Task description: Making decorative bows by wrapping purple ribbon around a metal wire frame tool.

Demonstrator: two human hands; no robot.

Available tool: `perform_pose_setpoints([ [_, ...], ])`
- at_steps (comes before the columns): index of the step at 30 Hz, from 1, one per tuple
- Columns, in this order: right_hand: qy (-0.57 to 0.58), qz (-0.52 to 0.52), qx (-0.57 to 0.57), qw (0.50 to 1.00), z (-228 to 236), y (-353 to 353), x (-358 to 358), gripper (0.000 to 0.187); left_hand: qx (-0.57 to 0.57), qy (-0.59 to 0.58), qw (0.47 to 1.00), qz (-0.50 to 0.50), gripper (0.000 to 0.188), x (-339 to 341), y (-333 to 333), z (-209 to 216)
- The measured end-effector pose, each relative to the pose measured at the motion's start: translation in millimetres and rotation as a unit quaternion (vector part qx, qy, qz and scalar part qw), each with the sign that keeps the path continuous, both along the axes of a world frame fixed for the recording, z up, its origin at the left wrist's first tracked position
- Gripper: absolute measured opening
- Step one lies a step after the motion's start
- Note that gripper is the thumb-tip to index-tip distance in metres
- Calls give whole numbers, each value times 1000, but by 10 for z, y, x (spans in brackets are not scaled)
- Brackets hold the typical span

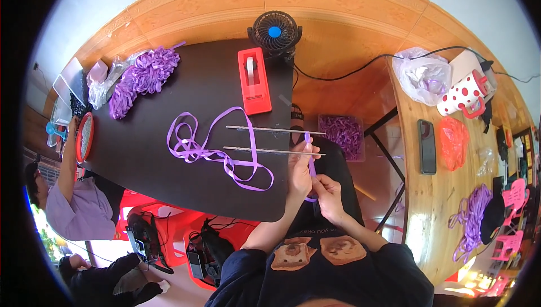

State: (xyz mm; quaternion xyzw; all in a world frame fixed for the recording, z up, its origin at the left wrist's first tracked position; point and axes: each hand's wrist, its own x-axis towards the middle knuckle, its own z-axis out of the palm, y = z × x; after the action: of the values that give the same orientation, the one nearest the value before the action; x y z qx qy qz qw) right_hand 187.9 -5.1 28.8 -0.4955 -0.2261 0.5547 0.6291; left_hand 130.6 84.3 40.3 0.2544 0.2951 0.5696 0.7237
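Two thin metal rods [265, 130] lie side by side on the dark table, their right ends jutting past its edge. A purple ribbon [311, 167] passes round them near those ends. My left hand [299, 173] is closed at the lower rod, its fingers gripping the ribbon there. Just below and to the right, my right hand [329, 195] pinches the ribbon's lower part. Some of its fingers are hidden from view. A loose tangle of purple ribbon [189, 148] spreads over the table beneath and left of the rods.
A red tape dispenser [255, 81] and a small black fan [274, 32] stand beyond the rods. Purple ribbon bundles [149, 73] lie far left. A box of purple pieces [342, 138] sits below. The wooden table [420, 205] holds a phone [427, 146]. A person [81, 205] is at left.
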Motion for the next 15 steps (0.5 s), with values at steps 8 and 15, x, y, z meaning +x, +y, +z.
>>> perform_pose_setpoints([
  [8, -34, 89, -15, 995, -242, -345, -31, 17, 6, 95, 995, -38, 23, -99, -159, 59],
  [15, -219, -49, 46, 973, 68, 33, 230, 24, -19, 78, 996, -39, 21, -137, -145, -11],
])
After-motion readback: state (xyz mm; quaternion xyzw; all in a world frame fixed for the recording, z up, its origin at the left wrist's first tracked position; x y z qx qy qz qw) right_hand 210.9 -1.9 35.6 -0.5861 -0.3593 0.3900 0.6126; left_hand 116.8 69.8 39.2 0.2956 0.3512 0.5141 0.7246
